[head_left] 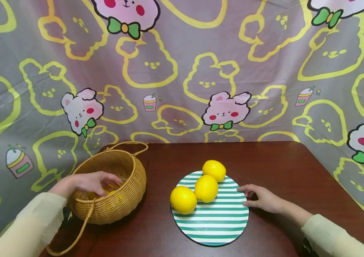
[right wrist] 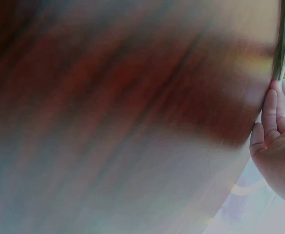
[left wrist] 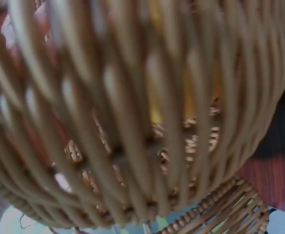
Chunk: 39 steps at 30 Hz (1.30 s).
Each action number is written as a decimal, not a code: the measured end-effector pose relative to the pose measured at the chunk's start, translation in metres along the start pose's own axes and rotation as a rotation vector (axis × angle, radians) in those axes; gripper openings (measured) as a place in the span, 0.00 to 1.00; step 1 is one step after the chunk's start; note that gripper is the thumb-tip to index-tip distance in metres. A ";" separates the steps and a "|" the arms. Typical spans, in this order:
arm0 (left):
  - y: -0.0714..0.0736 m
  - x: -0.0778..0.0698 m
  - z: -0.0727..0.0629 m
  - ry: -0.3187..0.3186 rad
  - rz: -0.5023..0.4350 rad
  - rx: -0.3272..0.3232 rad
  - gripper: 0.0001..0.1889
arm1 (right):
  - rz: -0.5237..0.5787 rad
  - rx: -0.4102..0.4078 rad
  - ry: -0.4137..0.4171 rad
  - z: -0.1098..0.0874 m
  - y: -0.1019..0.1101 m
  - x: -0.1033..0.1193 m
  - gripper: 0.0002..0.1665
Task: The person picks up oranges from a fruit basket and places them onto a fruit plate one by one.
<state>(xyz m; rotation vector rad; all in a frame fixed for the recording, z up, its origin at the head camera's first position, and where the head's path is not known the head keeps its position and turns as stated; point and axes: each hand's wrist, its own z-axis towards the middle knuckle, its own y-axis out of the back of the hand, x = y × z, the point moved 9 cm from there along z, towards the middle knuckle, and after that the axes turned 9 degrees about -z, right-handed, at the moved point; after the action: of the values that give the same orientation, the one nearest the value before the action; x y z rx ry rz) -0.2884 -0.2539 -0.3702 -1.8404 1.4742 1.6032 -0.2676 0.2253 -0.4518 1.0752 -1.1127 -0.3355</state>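
Note:
My left hand (head_left: 100, 182) reaches down inside a wicker basket (head_left: 133, 192), fingers and thumb spread over yellow lemons (head_left: 109, 187) in it. In the left wrist view, the basket's woven wall (left wrist: 166, 92) fills most of the picture, and yellow shows through its gaps. Three lemons (head_left: 183, 200) lie grouped on the left and far part of a round plate (head_left: 215, 223) with green and white stripes. At the plate's right rim rests my right hand (head_left: 262, 198), its fingertips and thumb touching the edge. The right wrist view shows its fingers (right wrist: 269, 109) against that rim.
A dark reddish-brown table (head_left: 275, 160) carries the basket and plate. One basket handle (head_left: 82, 232) hangs toward me and the other (head_left: 141, 148) points away. Behind the table hangs a grey cloth (head_left: 175, 43) with cartoon animals.

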 end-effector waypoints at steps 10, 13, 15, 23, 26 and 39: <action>-0.008 0.017 0.010 0.121 0.043 -0.058 0.32 | 0.002 0.001 0.004 0.000 0.000 0.000 0.29; -0.008 0.021 0.009 0.162 0.026 -0.072 0.33 | -0.001 -0.001 0.007 0.000 -0.001 0.001 0.29; -0.008 0.023 0.007 0.179 -0.002 -0.073 0.34 | 0.001 0.001 0.004 0.000 -0.001 0.001 0.29; 0.019 0.092 0.019 0.195 0.045 0.007 0.42 | -0.002 0.001 -0.011 0.000 0.000 -0.001 0.29; 0.033 0.132 0.029 0.217 0.058 0.016 0.42 | -0.005 0.000 -0.010 0.000 0.000 -0.001 0.29; 0.006 0.043 0.009 0.189 0.162 -0.066 0.41 | -0.008 -0.003 -0.003 0.000 -0.001 -0.001 0.28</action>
<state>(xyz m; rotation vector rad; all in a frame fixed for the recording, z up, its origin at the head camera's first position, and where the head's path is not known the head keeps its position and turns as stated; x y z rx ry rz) -0.3040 -0.2705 -0.4077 -2.0018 1.7102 1.6040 -0.2675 0.2258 -0.4529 1.0768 -1.1101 -0.3452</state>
